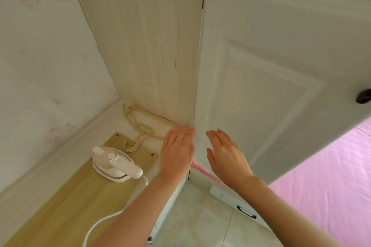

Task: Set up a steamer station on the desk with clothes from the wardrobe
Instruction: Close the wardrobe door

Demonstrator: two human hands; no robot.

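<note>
Beside the wardrobe (pixel 150 46) we held both hands spread, gripping nothing, left hand (pixel 176 152) by the hinged edge of the door (pixel 281 66). Its knob (pixel 363 96) lay far right, nearer our right hand (pixel 226 158); clothes were hidden, save perhaps a pink strip (pixel 202 170). Leftward the steamer (pixel 114 164) stood on the desk (pixel 70 196).

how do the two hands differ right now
The left hand has its fingers straight and close together, tips by the wardrobe's corner edge; the right hand has looser fingers, thumb spread apart. The left hand is by the hangers; the right hand is before the white door. Both are open, backs to camera, holding nothing.
</note>
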